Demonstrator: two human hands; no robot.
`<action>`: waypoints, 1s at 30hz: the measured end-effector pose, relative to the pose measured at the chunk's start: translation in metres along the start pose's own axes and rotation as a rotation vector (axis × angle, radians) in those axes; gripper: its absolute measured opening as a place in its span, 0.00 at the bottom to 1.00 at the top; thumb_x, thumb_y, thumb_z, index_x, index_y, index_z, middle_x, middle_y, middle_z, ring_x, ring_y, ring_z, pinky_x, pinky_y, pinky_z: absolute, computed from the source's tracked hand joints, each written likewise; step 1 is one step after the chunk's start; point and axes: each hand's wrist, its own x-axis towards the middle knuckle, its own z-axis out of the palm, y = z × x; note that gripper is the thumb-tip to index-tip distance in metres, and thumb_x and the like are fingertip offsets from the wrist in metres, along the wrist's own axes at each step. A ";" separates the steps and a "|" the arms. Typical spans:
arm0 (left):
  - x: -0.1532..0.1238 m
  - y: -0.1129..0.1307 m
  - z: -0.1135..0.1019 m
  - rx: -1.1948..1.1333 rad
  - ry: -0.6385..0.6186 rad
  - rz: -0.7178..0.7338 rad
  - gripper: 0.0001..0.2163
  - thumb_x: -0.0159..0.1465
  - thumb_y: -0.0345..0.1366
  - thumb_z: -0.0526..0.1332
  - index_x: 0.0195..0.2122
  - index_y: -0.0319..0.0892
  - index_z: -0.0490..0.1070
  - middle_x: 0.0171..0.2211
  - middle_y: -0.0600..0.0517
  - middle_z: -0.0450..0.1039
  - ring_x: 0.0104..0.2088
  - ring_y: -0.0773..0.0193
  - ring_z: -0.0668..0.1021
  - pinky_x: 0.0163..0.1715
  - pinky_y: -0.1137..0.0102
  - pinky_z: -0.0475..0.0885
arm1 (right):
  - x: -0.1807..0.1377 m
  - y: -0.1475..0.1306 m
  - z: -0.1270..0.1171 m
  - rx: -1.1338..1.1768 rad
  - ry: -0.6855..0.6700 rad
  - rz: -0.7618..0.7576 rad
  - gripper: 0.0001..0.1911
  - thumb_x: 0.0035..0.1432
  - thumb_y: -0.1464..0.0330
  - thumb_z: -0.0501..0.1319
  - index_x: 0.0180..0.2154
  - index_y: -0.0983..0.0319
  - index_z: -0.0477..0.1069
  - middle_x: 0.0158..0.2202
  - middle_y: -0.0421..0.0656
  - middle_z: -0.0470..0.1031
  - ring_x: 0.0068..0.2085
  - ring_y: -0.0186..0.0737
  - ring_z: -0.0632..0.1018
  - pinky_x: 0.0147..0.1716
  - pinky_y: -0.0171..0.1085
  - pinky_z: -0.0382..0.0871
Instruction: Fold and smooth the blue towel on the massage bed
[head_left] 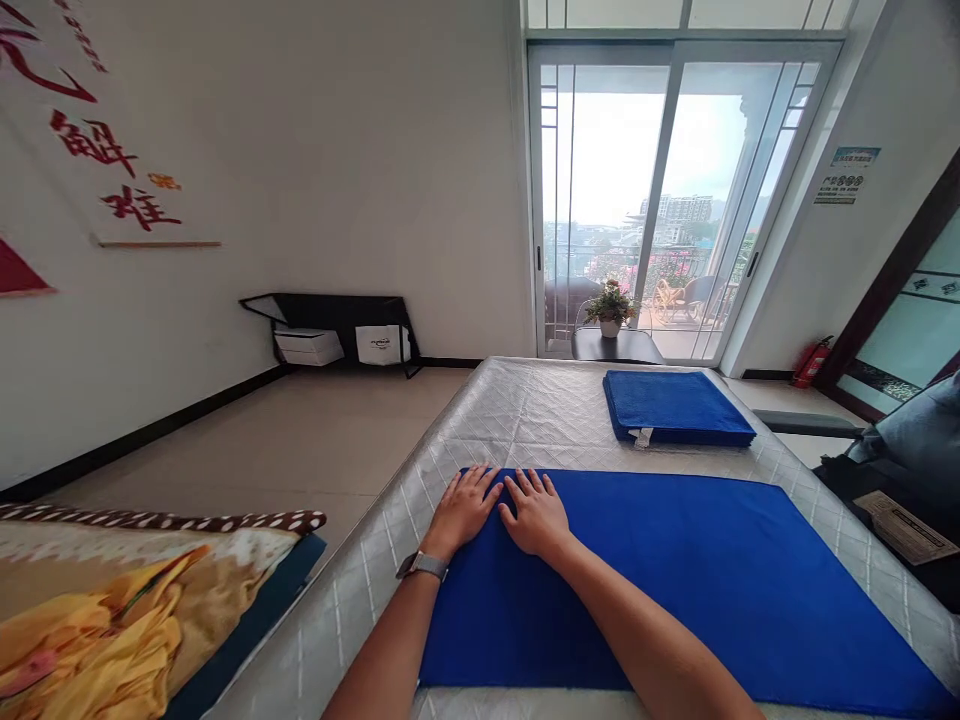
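Resting the left hand [466, 510] flat, fingers spread and loose, at the far left corner of a blue cloth [675, 580]. Laying the right hand [537, 512] palm-down just beside, likewise released, along the cloth's far edge. Having the cloth lying unfolded across a silver quilted cover [379, 550], near a stack of blue cloths [675, 403] farther back. Wearing a watch [427, 567] just behind the left hand.

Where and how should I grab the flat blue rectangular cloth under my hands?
Probably the far edge, from beyond it: the flat blue rectangular cloth lies spread on a silver quilted surface, leaving only edges to pinch, with your right hand nearby.
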 end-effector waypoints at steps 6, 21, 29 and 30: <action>-0.001 0.001 -0.003 0.006 -0.004 0.026 0.24 0.75 0.45 0.46 0.69 0.46 0.60 0.69 0.44 0.60 0.70 0.52 0.61 0.68 0.50 0.55 | 0.000 -0.002 -0.001 -0.028 -0.049 0.010 0.34 0.71 0.51 0.44 0.72 0.57 0.51 0.74 0.43 0.48 0.74 0.46 0.47 0.71 0.51 0.38; 0.000 0.001 -0.004 -0.060 0.004 0.003 0.24 0.74 0.46 0.47 0.68 0.49 0.62 0.69 0.46 0.61 0.69 0.52 0.62 0.68 0.50 0.54 | -0.047 0.089 -0.042 -0.159 -0.068 0.216 0.35 0.71 0.49 0.40 0.73 0.55 0.48 0.74 0.41 0.47 0.74 0.44 0.45 0.70 0.50 0.38; 0.000 0.003 -0.007 -0.037 -0.034 -0.012 0.25 0.75 0.47 0.45 0.69 0.46 0.60 0.70 0.44 0.59 0.70 0.52 0.61 0.68 0.50 0.53 | -0.087 0.170 -0.075 -0.244 -0.042 0.378 0.39 0.70 0.48 0.39 0.73 0.62 0.45 0.74 0.44 0.48 0.74 0.43 0.47 0.70 0.48 0.39; 0.000 0.003 -0.007 -0.039 -0.035 -0.014 0.25 0.75 0.47 0.45 0.69 0.47 0.60 0.70 0.45 0.59 0.70 0.52 0.61 0.68 0.50 0.53 | -0.093 0.183 -0.080 -0.250 -0.041 0.396 0.39 0.70 0.48 0.38 0.73 0.62 0.45 0.74 0.44 0.48 0.74 0.43 0.47 0.71 0.47 0.39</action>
